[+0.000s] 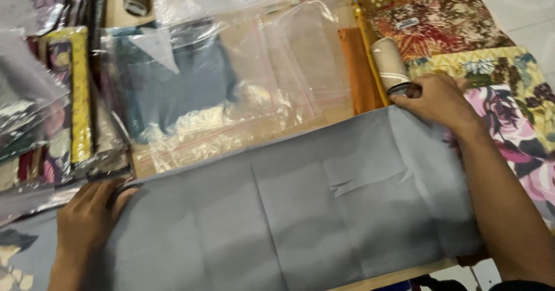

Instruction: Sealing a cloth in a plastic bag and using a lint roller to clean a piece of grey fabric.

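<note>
A large grey cloth point(300, 204) lies spread flat across the table, with fold creases running through it. My left hand point(87, 219) pinches its far left corner, fingers closed on the edge. My right hand point(436, 100) grips the far right corner, next to a beige rolled cloth point(390, 65). Both hands hold the far edge taut.
Clear plastic bags point(254, 77) lie behind the cloth, one over a dark blue fabric point(173, 83). Bagged fabrics point(69, 100) are stacked at left. Patterned fabrics point(457, 25), an orange cloth point(358, 71) and a pink floral cloth point(514, 129) lie at right.
</note>
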